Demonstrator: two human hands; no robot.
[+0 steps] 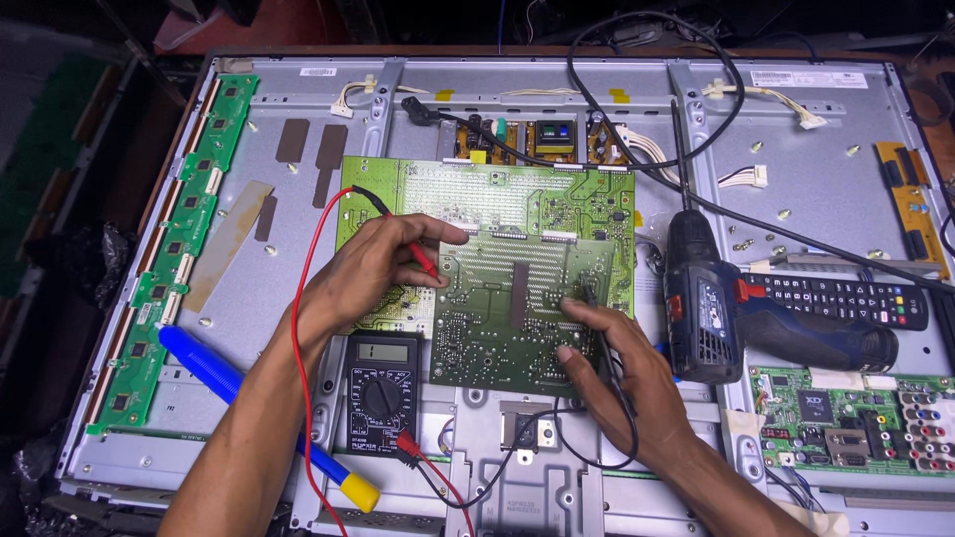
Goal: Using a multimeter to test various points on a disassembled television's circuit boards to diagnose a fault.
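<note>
Head-camera view: the left hand (373,264) pinches a red probe (423,259), tip angled down-right onto the green circuit board (517,268) at frame centre; the right hand (612,363) grips a black probe (592,303) on the board's lower right edge. A multimeter (382,390) lies just below, nearer the left hand.

Green circuit board (517,268) (red probe (423,259))

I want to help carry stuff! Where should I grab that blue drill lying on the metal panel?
Probably take the blue and black cordless drill by its dark handle on the right, coming from above. It lies on its side with the handle pointing right, clear beside the black remote control.
</note>
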